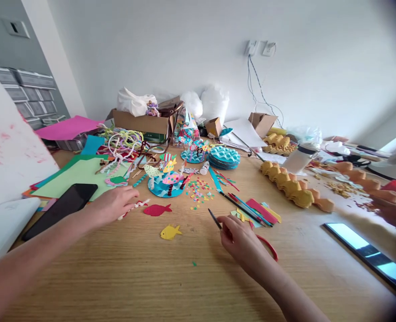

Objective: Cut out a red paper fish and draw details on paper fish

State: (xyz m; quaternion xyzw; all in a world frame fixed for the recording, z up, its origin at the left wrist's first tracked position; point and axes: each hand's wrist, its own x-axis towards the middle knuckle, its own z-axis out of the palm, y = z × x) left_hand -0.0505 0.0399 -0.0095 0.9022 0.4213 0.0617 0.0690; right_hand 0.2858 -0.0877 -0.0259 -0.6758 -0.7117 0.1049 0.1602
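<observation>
My left hand (115, 205) is low over the table, its fingers curled down on a red-and-white twisted pipe cleaner (143, 203) that shows on both sides of them. Right beside it lie a red paper fish (157, 210) and, closer to me, a yellow paper fish (171, 232). A dark pencil (214, 218) is pinched in my right hand (235, 237), tip pointing up and left. A red curved handle (269, 247) shows partly from under that hand. Behind the fish, a blue scalloped base (166, 190) carries several decorated paper fish.
Paper dots (199, 192) are scattered mid-table. Pencils (246, 208) lie on paper scraps. Stacked blue bases (223, 157) stand behind. Yellow egg carton (287, 183) and tablet (368, 255) are right, a black phone (63, 208) left. Another person's blurred hand (390, 217) is at the right edge.
</observation>
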